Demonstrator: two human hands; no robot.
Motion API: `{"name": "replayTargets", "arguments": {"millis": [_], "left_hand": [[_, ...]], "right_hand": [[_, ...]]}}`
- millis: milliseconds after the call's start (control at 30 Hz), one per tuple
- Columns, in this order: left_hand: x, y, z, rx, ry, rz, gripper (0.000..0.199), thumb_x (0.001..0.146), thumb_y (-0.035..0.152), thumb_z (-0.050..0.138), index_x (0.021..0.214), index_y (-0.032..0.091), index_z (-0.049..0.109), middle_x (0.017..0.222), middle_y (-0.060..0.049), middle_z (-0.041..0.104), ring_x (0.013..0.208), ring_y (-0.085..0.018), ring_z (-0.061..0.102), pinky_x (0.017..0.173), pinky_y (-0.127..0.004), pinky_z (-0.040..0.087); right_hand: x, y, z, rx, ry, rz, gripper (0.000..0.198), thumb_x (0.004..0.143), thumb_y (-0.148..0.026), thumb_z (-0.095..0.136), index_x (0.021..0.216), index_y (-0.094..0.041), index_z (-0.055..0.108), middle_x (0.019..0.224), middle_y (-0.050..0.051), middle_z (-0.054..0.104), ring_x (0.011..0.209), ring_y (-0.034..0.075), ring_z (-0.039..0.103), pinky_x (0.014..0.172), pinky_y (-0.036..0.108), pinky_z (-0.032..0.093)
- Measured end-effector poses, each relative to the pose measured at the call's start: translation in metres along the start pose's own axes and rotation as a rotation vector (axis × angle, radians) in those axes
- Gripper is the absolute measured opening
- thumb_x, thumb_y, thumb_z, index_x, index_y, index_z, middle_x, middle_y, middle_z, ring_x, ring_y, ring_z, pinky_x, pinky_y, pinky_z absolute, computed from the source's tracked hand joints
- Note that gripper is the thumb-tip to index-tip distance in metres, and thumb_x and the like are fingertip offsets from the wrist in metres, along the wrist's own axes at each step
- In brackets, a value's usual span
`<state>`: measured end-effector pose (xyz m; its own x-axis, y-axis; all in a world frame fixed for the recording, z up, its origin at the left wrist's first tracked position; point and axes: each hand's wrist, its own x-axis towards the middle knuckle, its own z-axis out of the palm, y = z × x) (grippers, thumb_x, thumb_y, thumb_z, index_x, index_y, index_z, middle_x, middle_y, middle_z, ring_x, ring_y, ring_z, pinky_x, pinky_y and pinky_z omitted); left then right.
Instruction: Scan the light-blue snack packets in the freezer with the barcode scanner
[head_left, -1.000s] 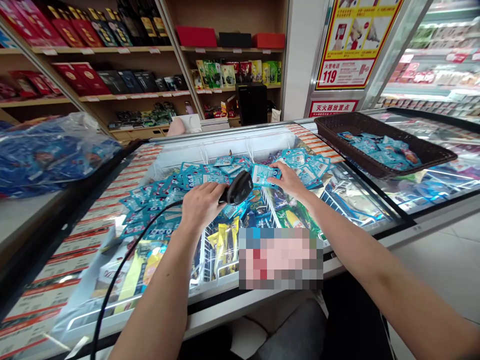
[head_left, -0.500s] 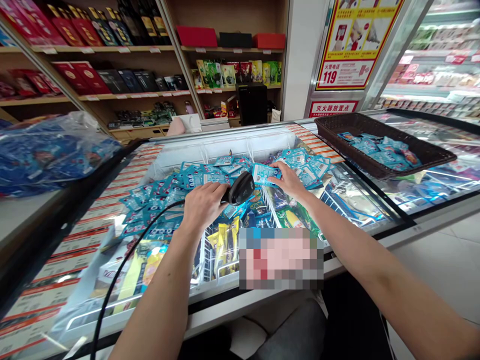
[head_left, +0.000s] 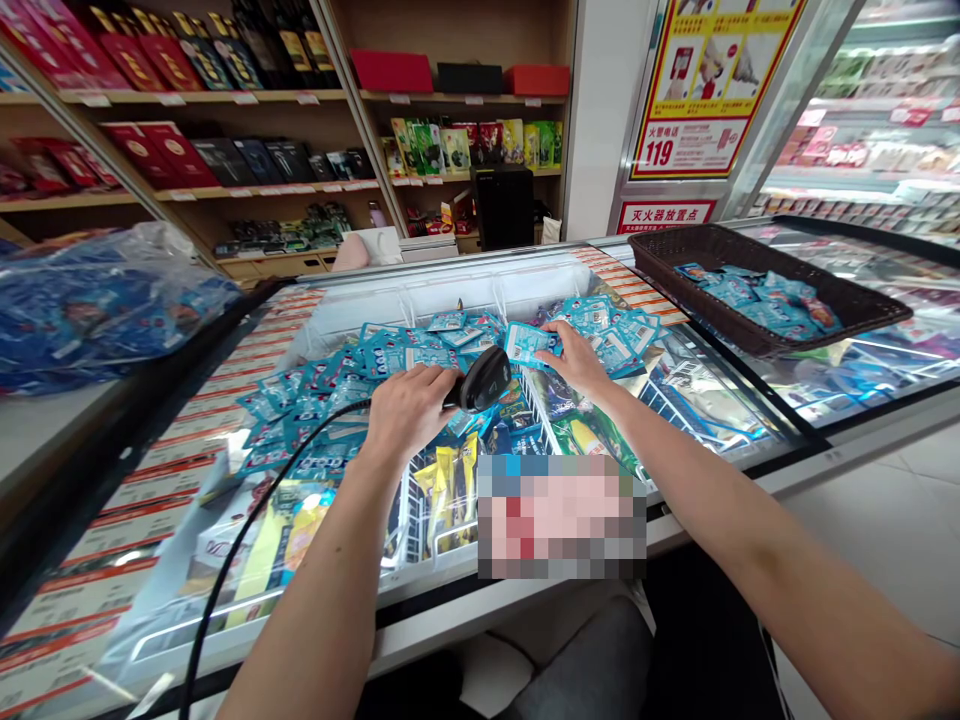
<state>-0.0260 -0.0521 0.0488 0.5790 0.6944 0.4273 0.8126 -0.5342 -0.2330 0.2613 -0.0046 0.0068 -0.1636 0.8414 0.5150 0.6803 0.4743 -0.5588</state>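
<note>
Fingers of the bare right hand (head_left: 576, 360) are closed in a pinch on the right-hand end of a flat, light-blue, rectangular plastic packet (head_left: 527, 344), while its other end is left uncovered. By the curled fingers of the bare left hand (head_left: 409, 398), the handle of a black, corded plastic scanner (head_left: 484, 378) is gripped, palm down. Between the right fingertips and the scanner's head the packet is held, its long axis running roughly sideways from one toward the other; its free end is presented just beside the scanner (whether the two are touching cannot be told). By the right hand alone it is supported, above a white-rimmed, glass-topped freezer cabinet (head_left: 427, 633), over which a loose heap of similar blue packets (head_left: 322, 400) is spread.
</note>
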Motion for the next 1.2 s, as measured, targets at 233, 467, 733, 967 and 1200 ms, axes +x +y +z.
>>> {"name": "replayTargets", "arguments": {"millis": [233, 467, 733, 967, 1200], "left_hand": [[0.001, 0.002, -0.002, 0.028, -0.042, 0.0, 0.03, 0.085, 0.035, 0.051, 0.11, 0.021, 0.061, 0.095, -0.008, 0.069, 0.093, -0.025, 0.063, 0.074, -0.035, 0.044], [0.001, 0.003, -0.002, 0.032, -0.051, -0.002, 0.029, 0.085, 0.035, 0.05, 0.109, 0.021, 0.06, 0.095, -0.008, 0.069, 0.093, -0.025, 0.063, 0.075, -0.035, 0.044], [0.001, 0.001, 0.0, 0.009, -0.024, -0.026, 0.029, 0.085, 0.034, 0.05, 0.109, 0.023, 0.061, 0.092, -0.008, 0.068, 0.093, -0.025, 0.062, 0.074, -0.034, 0.043], [-0.008, -0.015, -0.004, 0.047, 0.131, -0.291, 0.028, 0.084, 0.034, 0.051, 0.107, 0.021, 0.061, 0.092, -0.009, 0.067, 0.094, -0.027, 0.061, 0.072, -0.034, 0.04], [-0.013, -0.028, -0.004, 0.107, 0.209, -0.43, 0.029, 0.085, 0.041, 0.051, 0.104, 0.021, 0.062, 0.092, -0.01, 0.068, 0.086, -0.026, 0.062, 0.068, -0.033, 0.038]], "right_hand": [[0.0, 0.003, 0.001, -0.018, 0.067, -0.026, 0.036, 0.087, -0.035, 0.052, 0.119, -0.018, 0.048, 0.119, 0.01, 0.059, 0.101, 0.024, 0.057, 0.087, 0.035, 0.042], [0.001, 0.003, 0.002, -0.037, 0.054, -0.013, 0.037, 0.087, -0.035, 0.051, 0.121, -0.019, 0.048, 0.12, 0.01, 0.058, 0.101, 0.025, 0.057, 0.087, 0.037, 0.043], [0.0, 0.003, 0.003, -0.066, 0.055, -0.004, 0.042, 0.088, -0.036, 0.05, 0.127, -0.02, 0.046, 0.123, 0.01, 0.056, 0.107, 0.026, 0.055, 0.09, 0.039, 0.043], [-0.003, -0.003, -0.005, -0.297, 0.166, 0.024, 0.038, 0.089, -0.036, 0.051, 0.124, -0.024, 0.06, 0.129, 0.012, 0.05, 0.122, 0.033, 0.04, 0.102, 0.05, 0.034], [-0.003, -0.005, 0.001, -0.393, 0.0, -0.099, 0.033, 0.09, -0.046, 0.05, 0.114, -0.031, 0.067, 0.129, 0.005, 0.058, 0.12, 0.031, 0.043, 0.108, 0.061, 0.016]]}}
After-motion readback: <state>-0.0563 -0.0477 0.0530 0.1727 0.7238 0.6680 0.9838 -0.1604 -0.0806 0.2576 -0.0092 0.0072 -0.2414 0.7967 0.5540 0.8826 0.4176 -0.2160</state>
